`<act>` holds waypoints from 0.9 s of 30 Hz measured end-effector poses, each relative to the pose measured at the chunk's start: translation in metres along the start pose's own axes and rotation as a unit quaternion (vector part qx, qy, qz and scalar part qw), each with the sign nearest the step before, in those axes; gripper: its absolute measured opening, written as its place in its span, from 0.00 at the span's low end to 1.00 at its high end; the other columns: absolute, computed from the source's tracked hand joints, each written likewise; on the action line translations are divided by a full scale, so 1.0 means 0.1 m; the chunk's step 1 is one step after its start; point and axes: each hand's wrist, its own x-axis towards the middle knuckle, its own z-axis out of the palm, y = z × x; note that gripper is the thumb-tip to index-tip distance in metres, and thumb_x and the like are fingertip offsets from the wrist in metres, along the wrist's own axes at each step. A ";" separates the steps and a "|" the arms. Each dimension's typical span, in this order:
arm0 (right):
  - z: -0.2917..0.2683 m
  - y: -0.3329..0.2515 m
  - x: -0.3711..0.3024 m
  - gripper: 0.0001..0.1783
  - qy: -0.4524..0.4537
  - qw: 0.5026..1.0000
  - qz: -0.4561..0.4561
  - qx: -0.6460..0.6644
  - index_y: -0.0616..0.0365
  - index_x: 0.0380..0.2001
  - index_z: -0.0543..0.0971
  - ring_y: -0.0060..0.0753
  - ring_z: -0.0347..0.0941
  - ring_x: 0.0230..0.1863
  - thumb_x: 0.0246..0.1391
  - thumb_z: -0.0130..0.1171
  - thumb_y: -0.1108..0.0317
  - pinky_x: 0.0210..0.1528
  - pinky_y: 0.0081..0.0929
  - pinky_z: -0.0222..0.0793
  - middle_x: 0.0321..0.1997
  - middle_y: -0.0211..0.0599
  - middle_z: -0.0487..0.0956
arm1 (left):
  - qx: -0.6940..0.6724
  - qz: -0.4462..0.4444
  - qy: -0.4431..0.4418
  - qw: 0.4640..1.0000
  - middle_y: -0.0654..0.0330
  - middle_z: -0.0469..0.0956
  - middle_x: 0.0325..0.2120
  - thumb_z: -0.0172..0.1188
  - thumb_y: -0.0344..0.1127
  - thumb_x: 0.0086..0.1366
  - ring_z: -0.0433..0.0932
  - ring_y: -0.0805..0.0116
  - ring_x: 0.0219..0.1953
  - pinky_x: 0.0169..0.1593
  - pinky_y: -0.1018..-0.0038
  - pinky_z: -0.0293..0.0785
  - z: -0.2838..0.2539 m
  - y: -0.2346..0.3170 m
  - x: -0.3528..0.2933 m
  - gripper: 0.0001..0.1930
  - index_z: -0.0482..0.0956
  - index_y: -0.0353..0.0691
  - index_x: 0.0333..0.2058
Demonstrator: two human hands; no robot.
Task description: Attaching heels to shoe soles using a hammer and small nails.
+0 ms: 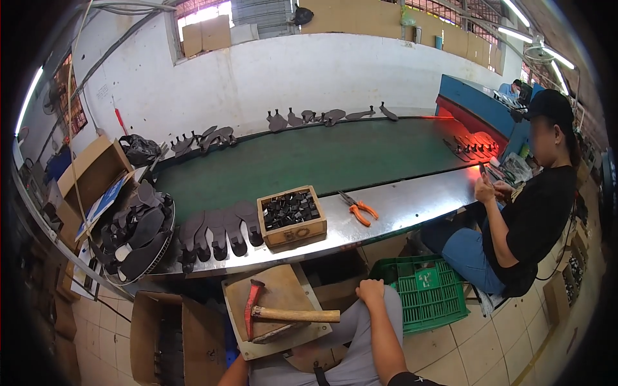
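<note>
My right hand (370, 291) rests on my right knee, its fingers laid over the knee with nothing in them. Of my left arm only the forearm shows at the lower edge; the hand is hidden by a worn, tan square board (277, 287) in front of me. A hammer (295, 314) with a red-and-black head and a wooden handle lies on the board, its handle pointing right. Beyond it, on the metal ledge, stands a wooden box (293, 235) of small black pieces. Orange-handled pliers (358, 209) lie to its right, and dark shoe soles (219, 226) form a row to its left.
A green conveyor belt (277, 156) runs behind the ledge, with more soles along its far side. A round basket (168, 243) of soles stands left. Below are an open cardboard box (196, 334) and a green crate (430, 293). A co-worker (534, 199) sits right, handling a dark piece.
</note>
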 end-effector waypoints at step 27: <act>0.00 0.01 -0.01 0.18 0.006 1.000 -0.003 0.006 0.53 0.34 0.86 0.43 0.80 0.47 0.54 0.56 0.52 0.56 0.48 0.65 0.40 0.41 0.84 | -0.026 0.015 0.066 0.997 0.51 0.76 0.54 0.57 0.47 0.66 0.74 0.58 0.55 0.59 0.66 0.68 -0.16 -0.22 -0.14 0.28 0.69 0.38 0.60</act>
